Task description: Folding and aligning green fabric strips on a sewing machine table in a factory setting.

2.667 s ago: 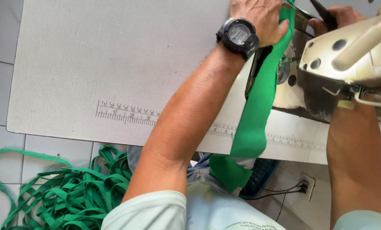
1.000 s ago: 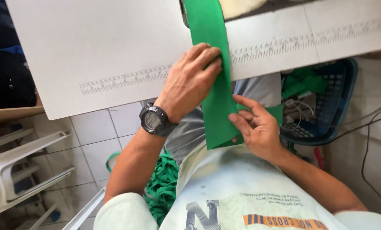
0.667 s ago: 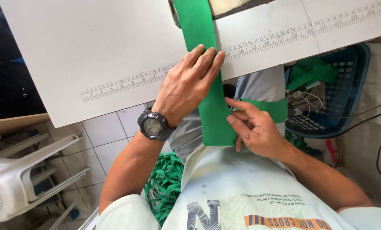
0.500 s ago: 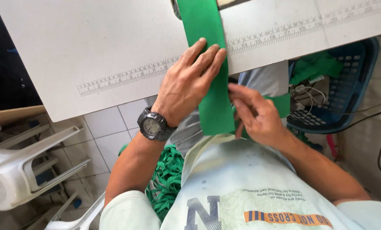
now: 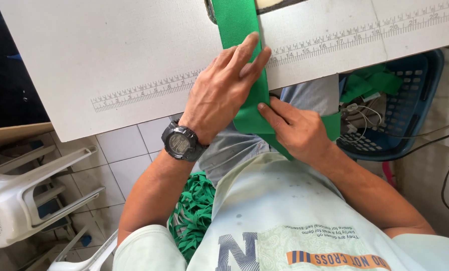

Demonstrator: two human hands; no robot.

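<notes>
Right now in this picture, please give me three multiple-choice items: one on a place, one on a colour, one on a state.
1. Where does the left hand rest?
A. on the green fabric strip
B. on the white plastic chair
C. in the blue basket

2. What colour is the wristwatch?
A. red
B. black
C. yellow

3. How does the right hand meet the strip?
A. fingers pressing its lower part
B. apart from it
C. closed in a fist above it

Answers:
1 A, fingers lie flat on it at the table edge.
2 B, dark case and band.
3 A, fingertips touch the fabric.
</notes>
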